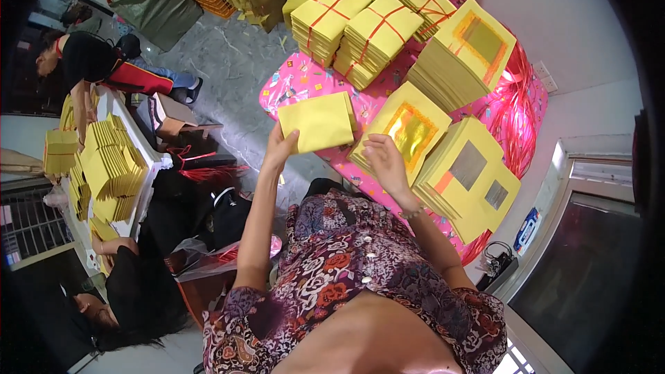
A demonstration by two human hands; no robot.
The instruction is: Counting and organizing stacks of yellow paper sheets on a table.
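Note:
My left hand (282, 144) grips a folded yellow paper (318, 121) by its near left corner, thumb on top, holding it up by the table's left edge. My right hand (385, 163) hovers over the near side of a stack of yellow papers with shiny gold foil squares (409, 131); its fingers are loosely bent and apart, with nothing visible in them. Right of it lies a stack of yellow papers with silver patches (471, 170). Behind stands a taller yellow paper stack (454, 69) with an orange-bordered foil square on top.
Yellow bundles tied with red string (377, 28) fill the far part of the pink-covered table (291, 83). Loose red string (523, 118) hangs along its right side. At left, two people work around a white table (131, 114) with yellow paper stacks; a grey-green sack (156, 7) stands beyond.

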